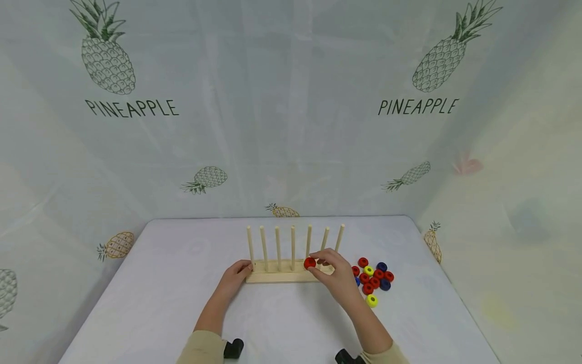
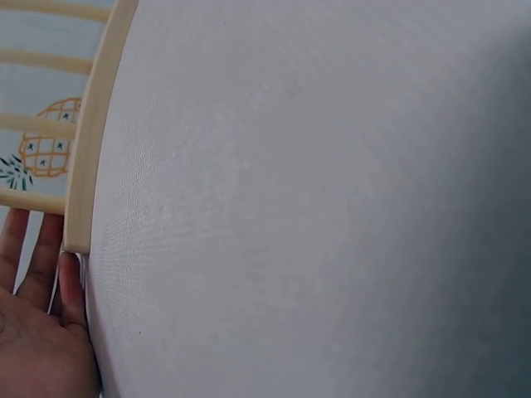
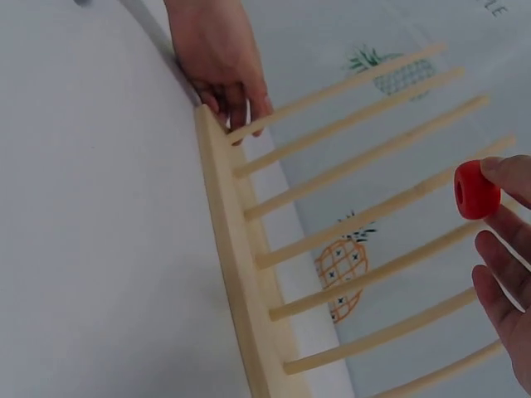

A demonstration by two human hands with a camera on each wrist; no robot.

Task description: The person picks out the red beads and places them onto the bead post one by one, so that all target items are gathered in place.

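A pale wooden peg rack (image 1: 277, 277), a flat base with several upright pegs, stands on the white table. My left hand (image 1: 238, 271) holds the left end of its base; in the left wrist view, the fingers (image 2: 41, 261) reach up around that end. Between thumb and index finger, my right hand (image 1: 334, 275) pinches a red bead (image 1: 309, 263) with a hole through it. The right wrist view has this red bead (image 3: 477, 191) beside the upper part of the pegs, its hole facing left. All the pegs look bare.
To the right of the rack lies a loose group of red, yellow and blue beads (image 1: 374, 282), with one yellow bead (image 1: 372, 301) at its near side. Behind the table (image 1: 159, 303) hangs a pineapple-printed curtain (image 1: 291, 126).
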